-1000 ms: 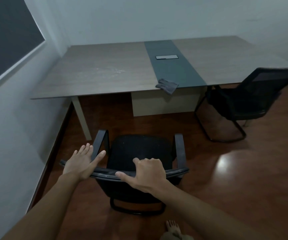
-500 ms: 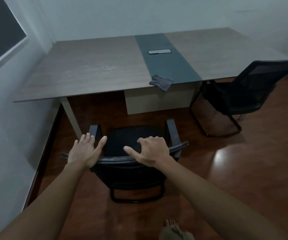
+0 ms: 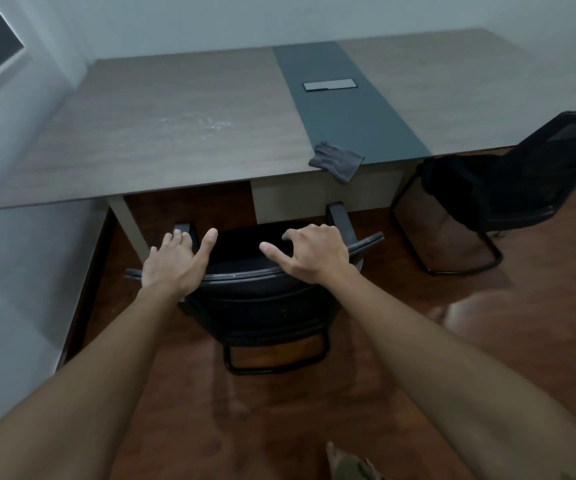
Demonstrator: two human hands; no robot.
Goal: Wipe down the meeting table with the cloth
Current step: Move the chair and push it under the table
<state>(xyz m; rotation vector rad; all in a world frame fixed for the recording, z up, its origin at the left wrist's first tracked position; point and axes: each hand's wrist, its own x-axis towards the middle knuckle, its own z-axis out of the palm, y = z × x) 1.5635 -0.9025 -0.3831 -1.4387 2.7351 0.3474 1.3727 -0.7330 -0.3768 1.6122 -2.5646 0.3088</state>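
We have both hands on the top rail of the near chair (image 3: 262, 271), which stands just short of the meeting table (image 3: 175, 133); our left hand (image 3: 175, 261) lies flat on the rail with fingers straight and spread, gripping nothing; our right hand (image 3: 314, 254) curls its fingers over the rail's far side, thumb stretched out to the left, so it holds the chair back. The cloth (image 3: 336, 161), grey and crumpled, lies on the table's near edge, on the near end of the dark centre strip (image 3: 345, 112), with one corner hanging over the edge; it is to the right of our hands and well apart from them, untouched; a small flat plate (image 3: 329, 85) lies farther along the strip. Pale smears (image 3: 203, 121) show on the left wooden half; a second chair (image 3: 508, 188) stands at the right, partly under the table.

We judge the step in hand to be dealing with the chair that stands between us and the table, so wiping has not yet begun; the next move calls for letting go of the rail, stepping to the edge, and reaching right and forward to pick up the cloth, minding the overhanging corner so it does not slide off; then the smeared left half looks the place to start.
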